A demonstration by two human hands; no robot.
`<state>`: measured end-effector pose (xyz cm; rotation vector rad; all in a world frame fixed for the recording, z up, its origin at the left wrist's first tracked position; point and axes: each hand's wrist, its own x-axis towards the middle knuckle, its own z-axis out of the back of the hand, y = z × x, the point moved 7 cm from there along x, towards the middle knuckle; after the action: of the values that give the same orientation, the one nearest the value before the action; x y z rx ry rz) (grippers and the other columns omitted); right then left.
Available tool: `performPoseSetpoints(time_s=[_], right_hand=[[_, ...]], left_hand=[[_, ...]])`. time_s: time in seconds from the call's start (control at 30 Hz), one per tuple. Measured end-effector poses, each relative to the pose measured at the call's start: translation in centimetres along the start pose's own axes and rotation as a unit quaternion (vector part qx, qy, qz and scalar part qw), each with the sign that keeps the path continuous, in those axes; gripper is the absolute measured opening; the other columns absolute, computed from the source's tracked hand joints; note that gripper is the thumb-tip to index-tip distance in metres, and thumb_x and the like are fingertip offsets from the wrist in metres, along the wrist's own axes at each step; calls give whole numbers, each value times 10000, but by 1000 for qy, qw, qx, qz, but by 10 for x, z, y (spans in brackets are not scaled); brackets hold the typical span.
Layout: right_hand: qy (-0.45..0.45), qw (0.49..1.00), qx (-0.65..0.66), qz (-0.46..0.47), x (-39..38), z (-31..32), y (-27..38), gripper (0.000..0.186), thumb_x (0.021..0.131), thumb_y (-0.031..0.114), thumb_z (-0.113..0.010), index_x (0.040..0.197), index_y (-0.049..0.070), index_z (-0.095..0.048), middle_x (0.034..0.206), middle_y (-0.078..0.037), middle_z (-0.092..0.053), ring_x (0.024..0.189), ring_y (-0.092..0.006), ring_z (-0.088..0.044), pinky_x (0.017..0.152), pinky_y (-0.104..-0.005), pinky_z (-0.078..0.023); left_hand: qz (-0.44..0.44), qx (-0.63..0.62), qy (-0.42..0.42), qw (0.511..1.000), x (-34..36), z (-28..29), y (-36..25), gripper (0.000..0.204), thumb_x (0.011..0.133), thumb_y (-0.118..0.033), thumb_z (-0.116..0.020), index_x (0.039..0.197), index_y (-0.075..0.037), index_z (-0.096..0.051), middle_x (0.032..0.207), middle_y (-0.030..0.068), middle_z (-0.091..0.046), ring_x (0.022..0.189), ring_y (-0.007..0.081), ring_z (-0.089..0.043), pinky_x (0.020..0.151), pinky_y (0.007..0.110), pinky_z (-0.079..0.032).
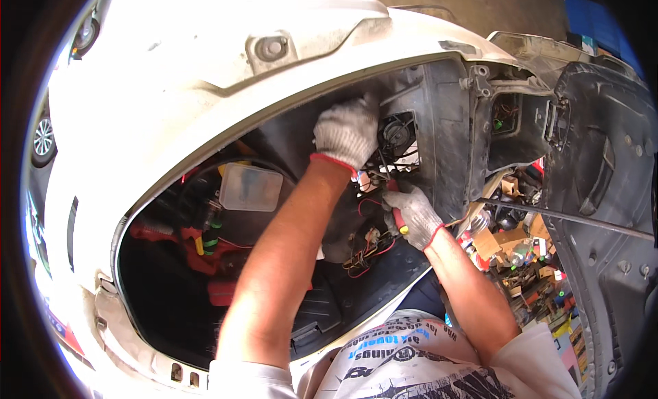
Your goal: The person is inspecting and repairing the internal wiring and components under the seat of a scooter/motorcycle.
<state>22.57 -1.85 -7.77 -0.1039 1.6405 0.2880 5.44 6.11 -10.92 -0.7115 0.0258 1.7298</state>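
Observation:
Both my hands wear white knit gloves with red cuffs. They reach into the dark storage compartment [260, 142] of a white-bodied vehicle. My right hand [417, 214] is closed around a red-handled screwdriver [399, 214] with a yellow butt end. Its shaft points up toward a square cutout [413, 116] in the compartment wall, where a round part [396, 133] shows. My left hand [346, 133] is up against the dark wall beside that cutout, its fingers hidden and blurred. Below my right hand, loose coloured wires [363, 258] with connectors hang out.
Inside the compartment at left lie a clear plastic box [251, 187] and red tools [202, 251]. A black hinged panel [596, 159] stands open at right, with a dark rod [576, 219] across. Cluttered boxes and parts [510, 248] lie beneath it.

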Motion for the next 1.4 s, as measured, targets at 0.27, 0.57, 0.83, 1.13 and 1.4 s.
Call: performPoseSetpoints(time_s=[0.27, 0.57, 0.83, 1.13, 1.4], right_hand=[[-12, 999, 36, -12, 4, -1, -2, 55, 850, 53, -533, 894, 20, -534, 691, -61, -533, 405, -163, -472, 348, -299, -384], [-51, 997, 60, 9, 8, -2, -10, 79, 814, 49, -539, 885, 34, -508, 666, -63, -521, 393, -171, -472, 341, -315, -372], [-49, 998, 40, 7, 11, -7, -13, 107, 810, 67, -555, 898, 47, -498, 659, -57, -518, 397, -170, -483, 355, -328, -380], [-83, 996, 8, 26, 7, -14, -12, 136, 808, 69, -556, 929, 48, -497, 660, -53, -509, 399, -167, -475, 356, -326, -377], [-104, 994, -8, 40, 9, -16, -17, 159, 801, 63, -544, 951, 55, -492, 664, -56, -502, 383, -168, -469, 326, -329, -356]], left_hand=[[-20, -49, -3, 999, 14, 13, 3, 285, 858, -245, -588, 1094, -89, -554, 902, 147, -678, 831, 325, -671, 671, 453, -545], [-61, -59, -38, 996, 10, 21, 4, 343, 864, -331, -602, 1103, -89, -559, 842, 148, -673, 813, 313, -667, 675, 439, -539], [-84, -33, -30, 995, 15, 17, 6, 269, 859, -266, -592, 1012, -48, -565, 844, 156, -673, 797, 320, -671, 664, 439, -543], [-72, -35, -19, 997, 13, 17, 6, 233, 799, -129, -573, 1020, -52, -569, 873, 166, -677, 810, 319, -677, 669, 433, -550], [-65, -33, -34, 997, 13, 16, 6, 294, 781, -113, -561, 1071, -64, -558, 856, 164, -677, 797, 317, -681, 648, 438, -549]])
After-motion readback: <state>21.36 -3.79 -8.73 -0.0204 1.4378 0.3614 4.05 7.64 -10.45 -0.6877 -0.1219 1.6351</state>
